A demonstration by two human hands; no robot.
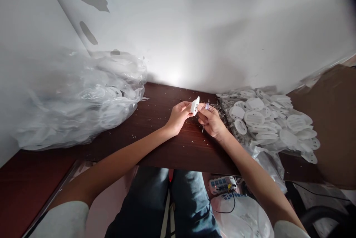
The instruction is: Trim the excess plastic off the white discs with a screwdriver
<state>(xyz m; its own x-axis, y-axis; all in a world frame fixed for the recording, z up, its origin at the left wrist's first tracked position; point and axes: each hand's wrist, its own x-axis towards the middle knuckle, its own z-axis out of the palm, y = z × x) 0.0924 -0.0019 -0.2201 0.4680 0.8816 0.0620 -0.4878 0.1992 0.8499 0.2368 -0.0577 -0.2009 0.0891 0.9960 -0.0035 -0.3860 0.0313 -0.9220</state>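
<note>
My left hand (178, 117) grips a white round plastic part (195, 106) by its edge, with slotted or raised details on the side facing right. In my right hand (213, 121) is a small screwdriver (207, 106); its clear purplish handle end sticks up and its thin metal shaft points down toward the table. The right thumb and index fingertip meet close to the white part. Whether they also pinch something tiny there is too small to tell. Both hands are just above the dark wooden table (167, 154).
On the right lies a heap of white plastic discs (254, 118) on clear plastic, beside a brown cardboard box (328, 126). A large clear bag (83, 100) with white parts fills the left. Small pale bits and dark screw-like pieces (219, 110) dot the table. Below sits a power strip (219, 185).
</note>
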